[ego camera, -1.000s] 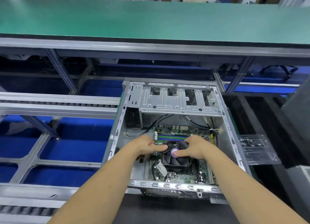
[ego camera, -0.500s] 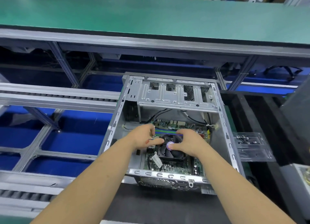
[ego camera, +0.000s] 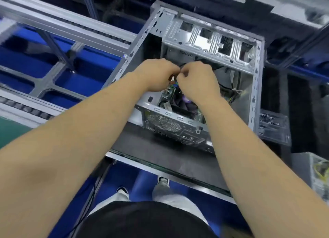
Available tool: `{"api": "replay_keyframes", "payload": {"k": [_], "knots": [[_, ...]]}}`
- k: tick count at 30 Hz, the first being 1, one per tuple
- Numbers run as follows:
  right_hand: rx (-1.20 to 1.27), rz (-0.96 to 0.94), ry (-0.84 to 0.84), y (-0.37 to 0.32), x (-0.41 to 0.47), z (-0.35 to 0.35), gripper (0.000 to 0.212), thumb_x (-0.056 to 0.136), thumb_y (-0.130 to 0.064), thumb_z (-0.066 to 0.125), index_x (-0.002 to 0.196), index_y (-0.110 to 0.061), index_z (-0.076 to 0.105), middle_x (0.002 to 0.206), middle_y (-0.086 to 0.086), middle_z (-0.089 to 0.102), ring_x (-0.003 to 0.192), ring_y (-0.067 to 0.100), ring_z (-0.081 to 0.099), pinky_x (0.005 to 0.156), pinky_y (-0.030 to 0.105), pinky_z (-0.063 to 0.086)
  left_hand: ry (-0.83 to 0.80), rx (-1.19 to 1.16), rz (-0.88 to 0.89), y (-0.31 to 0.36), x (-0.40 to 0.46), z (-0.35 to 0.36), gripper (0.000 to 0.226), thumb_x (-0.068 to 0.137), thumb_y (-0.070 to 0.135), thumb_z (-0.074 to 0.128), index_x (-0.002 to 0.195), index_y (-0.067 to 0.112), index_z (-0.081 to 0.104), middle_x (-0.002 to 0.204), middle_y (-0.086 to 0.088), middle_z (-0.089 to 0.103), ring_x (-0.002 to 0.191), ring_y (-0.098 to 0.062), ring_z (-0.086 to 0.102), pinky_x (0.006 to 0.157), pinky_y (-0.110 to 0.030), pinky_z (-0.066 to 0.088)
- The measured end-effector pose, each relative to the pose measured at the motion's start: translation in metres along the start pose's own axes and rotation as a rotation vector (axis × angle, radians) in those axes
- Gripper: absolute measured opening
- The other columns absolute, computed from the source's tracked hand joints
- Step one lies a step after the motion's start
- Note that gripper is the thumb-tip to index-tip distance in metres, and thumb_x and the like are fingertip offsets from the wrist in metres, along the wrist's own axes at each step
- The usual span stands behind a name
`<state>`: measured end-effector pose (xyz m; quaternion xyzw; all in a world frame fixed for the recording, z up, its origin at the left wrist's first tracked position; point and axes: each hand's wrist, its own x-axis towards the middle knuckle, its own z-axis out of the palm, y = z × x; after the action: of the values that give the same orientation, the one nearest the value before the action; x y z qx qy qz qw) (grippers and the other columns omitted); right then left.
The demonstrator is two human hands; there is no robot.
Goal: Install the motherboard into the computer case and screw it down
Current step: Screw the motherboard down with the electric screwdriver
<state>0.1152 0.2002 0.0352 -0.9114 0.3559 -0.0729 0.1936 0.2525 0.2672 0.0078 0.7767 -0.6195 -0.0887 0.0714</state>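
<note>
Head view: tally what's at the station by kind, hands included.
Hands: 2, left hand, right hand, both inside the case
Computer case: 1
Motherboard: 1, mostly hidden
Clear plastic tray: 1, beside the case
Total: 5

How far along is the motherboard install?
Done: the motherboard already lies inside the case, fan on it. In hand: left hand and right hand are curled together over the board's far end, seemingly on a black cable. Left: screwing down; no screwdriver in view, and the screw tray sits untouched beside the case.
</note>
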Motion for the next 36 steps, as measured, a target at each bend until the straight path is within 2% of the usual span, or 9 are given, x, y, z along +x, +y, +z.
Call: {"api": "replay_keyframes", "payload": {"k": [2,4,8,12,15,19,27,32,36], "knots": [[0.004,-0.013,0.074,-0.024,-0.007,0.002,0.019,0.092,-0.018,0.05,0.085,-0.008,0.064,0.072,0.007,0.057,0.065,0.028,0.051,0.054,0.033,0.04,0.114,0.073,-0.036,-0.001,-0.015,-0.007,0.017,0.085,0.01,0.052,0.083,0.027,0.049,0.095,-0.006,0.063,0.087,-0.034,0.06,0.065,-0.037,0.039],[-0.014,-0.027,0.126,-0.054,-0.017,0.007,0.016,0.092,-0.018,0.048,0.079,-0.01,0.052,0.066,0.004,0.045,0.057,0.022,0.041,0.048,0.03,0.025,0.221,0.144,-0.068,-0.004,-0.037,-0.015,0.014,0.087,0.007,0.048,0.079,0.019,0.049,0.087,-0.009,0.057,0.086,-0.036,0.062,0.063,-0.04,0.04],[0.046,-0.132,0.244,-0.115,-0.042,0.031,0.022,0.1,-0.026,0.042,0.079,-0.02,0.044,0.075,0.0,0.046,0.067,0.023,0.043,0.053,0.035,0.02,0.494,0.278,-0.195,-0.033,-0.096,-0.032,0.021,0.094,0.013,0.035,0.086,0.014,0.054,0.095,-0.017,0.058,0.093,-0.037,0.058,0.062,-0.042,0.037],[0.09,-0.328,0.341,-0.173,-0.066,0.069,0.027,0.104,-0.033,0.039,0.08,-0.023,0.041,0.063,-0.007,0.035,0.068,0.016,0.033,0.061,0.03,0.015,0.56,0.24,-0.435,-0.078,-0.162,-0.03,0.025,0.094,0.018,0.019,0.094,0.016,0.045,0.096,-0.015,0.053,0.087,-0.034,0.053,0.07,-0.044,0.043],[0.209,-0.44,0.167,-0.204,-0.08,0.112,0.026,0.104,-0.028,0.042,0.083,-0.015,0.051,0.061,-0.007,0.042,0.066,0.022,0.041,0.061,0.036,0.028,0.582,0.181,-0.602,-0.111,-0.213,-0.01,0.032,0.091,0.022,0.022,0.097,0.016,0.053,0.099,-0.011,0.057,0.096,-0.034,0.056,0.072,-0.045,0.043],[0.146,-0.494,-0.121,-0.228,-0.1,0.177,0.029,0.102,-0.026,0.046,0.116,-0.009,0.065,0.096,0.011,0.07,0.091,0.035,0.061,0.081,0.047,0.049,0.609,-0.043,-0.805,-0.148,-0.291,0.038,0.03,0.085,0.018,0.032,0.095,0.015,0.06,0.101,-0.007,0.064,0.095,-0.032,0.055,0.069,-0.044,0.043],[-0.045,-0.546,-0.559,-0.248,-0.158,0.281,0.035,0.099,-0.023,0.049,0.129,-0.013,0.063,0.115,0.012,0.069,0.104,0.033,0.062,0.081,0.036,0.05,0.488,-0.128,-1.191,-0.162,-0.432,0.138,0.028,0.087,0.014,0.047,0.113,0.015,0.058,0.114,-0.01,0.059,0.101,-0.035,0.053,0.076,-0.044,0.042],[-0.09,-0.624,-0.691,-0.281,-0.192,0.312,0.034,0.098,-0.02,0.045,0.125,-0.014,0.065,0.109,0.009,0.069,0.081,0.032,0.06,0.075,0.037,0.053,0.331,0.089,-1.499,-0.15,-0.492,0.184,0.04,0.08,0.01,0.058,0.118,0.015,0.047,0.116,-0.015,0.049,0.103,-0.035,0.047,0.081,-0.046,0.038],[-0.11,-0.715,-0.744,-0.306,-0.211,0.329,0.029,0.097,-0.017,0.047,0.119,-0.01,0.065,0.107,0.011,0.066,0.102,0.035,0.062,0.08,0.037,0.051,0.289,-0.007,-1.778,-0.149,-0.52,0.209,0.062,0.085,0.014,0.065,0.137,0.024,0.033,0.141,-0.015,0.038,0.118,-0.036,0.042,0.09,-0.048,0.037]]}}
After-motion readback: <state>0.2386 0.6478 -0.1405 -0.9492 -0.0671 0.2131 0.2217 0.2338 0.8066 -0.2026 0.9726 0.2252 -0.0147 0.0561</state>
